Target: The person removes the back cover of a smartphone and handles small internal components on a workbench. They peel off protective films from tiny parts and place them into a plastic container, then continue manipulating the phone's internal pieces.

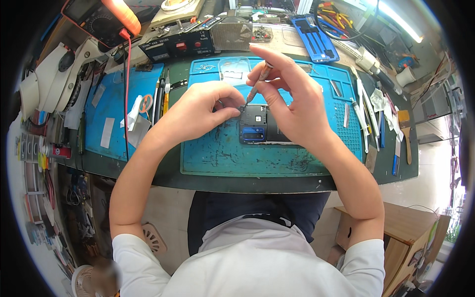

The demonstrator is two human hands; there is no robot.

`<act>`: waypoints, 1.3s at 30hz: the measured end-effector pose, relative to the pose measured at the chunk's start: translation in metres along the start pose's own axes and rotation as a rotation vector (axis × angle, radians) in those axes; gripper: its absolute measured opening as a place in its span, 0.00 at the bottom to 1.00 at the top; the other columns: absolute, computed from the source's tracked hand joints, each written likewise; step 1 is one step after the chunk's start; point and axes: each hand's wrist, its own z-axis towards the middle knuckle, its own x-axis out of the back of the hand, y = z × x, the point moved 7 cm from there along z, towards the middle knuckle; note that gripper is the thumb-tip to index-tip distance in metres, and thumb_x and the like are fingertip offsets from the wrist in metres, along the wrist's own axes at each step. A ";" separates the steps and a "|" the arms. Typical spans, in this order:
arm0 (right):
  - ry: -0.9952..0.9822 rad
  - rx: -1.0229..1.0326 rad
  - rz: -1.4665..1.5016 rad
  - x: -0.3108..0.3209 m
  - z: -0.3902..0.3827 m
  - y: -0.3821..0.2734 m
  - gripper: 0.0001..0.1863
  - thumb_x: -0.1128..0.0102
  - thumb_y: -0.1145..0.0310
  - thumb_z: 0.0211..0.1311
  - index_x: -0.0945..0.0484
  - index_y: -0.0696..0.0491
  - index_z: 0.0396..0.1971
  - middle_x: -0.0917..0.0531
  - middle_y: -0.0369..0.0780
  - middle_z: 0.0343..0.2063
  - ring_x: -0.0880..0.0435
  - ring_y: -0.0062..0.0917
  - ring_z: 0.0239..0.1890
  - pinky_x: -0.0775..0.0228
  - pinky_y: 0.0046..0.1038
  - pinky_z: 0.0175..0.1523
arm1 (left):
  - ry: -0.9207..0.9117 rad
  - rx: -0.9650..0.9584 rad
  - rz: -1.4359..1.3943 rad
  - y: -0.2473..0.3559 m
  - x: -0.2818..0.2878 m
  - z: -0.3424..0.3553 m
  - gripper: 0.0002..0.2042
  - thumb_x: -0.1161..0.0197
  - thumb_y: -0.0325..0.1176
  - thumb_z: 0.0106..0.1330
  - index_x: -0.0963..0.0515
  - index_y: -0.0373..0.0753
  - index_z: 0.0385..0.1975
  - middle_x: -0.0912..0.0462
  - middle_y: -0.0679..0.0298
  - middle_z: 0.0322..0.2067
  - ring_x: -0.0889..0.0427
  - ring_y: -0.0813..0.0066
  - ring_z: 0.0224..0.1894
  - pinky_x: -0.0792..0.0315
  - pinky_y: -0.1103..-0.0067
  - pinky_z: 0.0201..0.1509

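An opened smartphone (253,110) lies on the blue repair mat (237,163), its black inner cover and a blue-framed camera part showing at its left end. My right hand (297,99) grips a small screwdriver (257,89) between thumb and fingers, with one finger raised over its top. The driver slants down, its tip at the phone's upper left corner. My left hand (200,106) is closed at that same corner, thumb and fingertips against the phone's edge. My right hand covers the phone's right part.
A second blue mat (106,131) with tools lies left. Screwdrivers, brushes and tweezers line the right side. A blue phone frame (316,39) and a black power box (180,44) stand at the back. An orange multimeter (101,20) with a red lead is at the far left.
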 end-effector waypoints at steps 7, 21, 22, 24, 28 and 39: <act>-0.009 0.013 0.007 0.001 0.000 -0.002 0.32 0.38 0.85 0.67 0.26 0.50 0.71 0.13 0.43 0.43 0.11 0.33 0.44 0.14 0.33 0.50 | 0.014 -0.148 0.206 0.008 -0.003 0.002 0.04 0.29 0.23 0.67 0.16 0.33 0.39 0.15 0.60 0.34 0.13 0.68 0.37 0.20 0.73 0.43; -0.053 0.018 -0.007 -0.006 -0.003 0.001 0.32 0.39 0.83 0.69 0.27 0.49 0.72 0.15 0.44 0.43 0.12 0.36 0.44 0.17 0.35 0.51 | 0.005 -0.048 0.128 -0.002 0.000 0.000 0.06 0.29 0.22 0.68 0.16 0.32 0.41 0.14 0.58 0.37 0.12 0.69 0.39 0.19 0.74 0.45; -0.050 0.020 -0.005 -0.006 -0.003 0.001 0.32 0.39 0.83 0.69 0.27 0.48 0.72 0.15 0.44 0.43 0.12 0.36 0.44 0.17 0.35 0.51 | 0.006 -0.049 0.125 -0.001 -0.001 0.000 0.06 0.29 0.22 0.67 0.16 0.32 0.41 0.14 0.58 0.37 0.12 0.69 0.39 0.19 0.74 0.45; -0.035 0.031 -0.010 -0.005 -0.003 -0.001 0.32 0.39 0.84 0.68 0.27 0.48 0.72 0.14 0.43 0.43 0.12 0.35 0.44 0.16 0.34 0.50 | -0.001 0.001 0.033 0.000 -0.002 -0.001 0.07 0.27 0.24 0.67 0.16 0.33 0.42 0.13 0.59 0.37 0.13 0.69 0.38 0.20 0.74 0.44; 0.012 0.061 0.006 0.001 0.001 -0.006 0.32 0.38 0.85 0.67 0.25 0.50 0.71 0.14 0.42 0.43 0.11 0.31 0.43 0.14 0.31 0.49 | 0.010 -0.052 0.130 0.006 -0.005 0.001 0.08 0.25 0.26 0.65 0.16 0.34 0.40 0.13 0.59 0.37 0.14 0.69 0.36 0.21 0.74 0.41; -0.136 0.021 0.094 0.014 -0.006 -0.017 0.29 0.44 0.86 0.70 0.26 0.59 0.71 0.14 0.41 0.40 0.13 0.24 0.41 0.17 0.26 0.47 | 0.218 -0.255 0.312 0.010 -0.017 0.066 0.05 0.30 0.29 0.68 0.14 0.36 0.40 0.15 0.60 0.36 0.14 0.64 0.37 0.20 0.72 0.42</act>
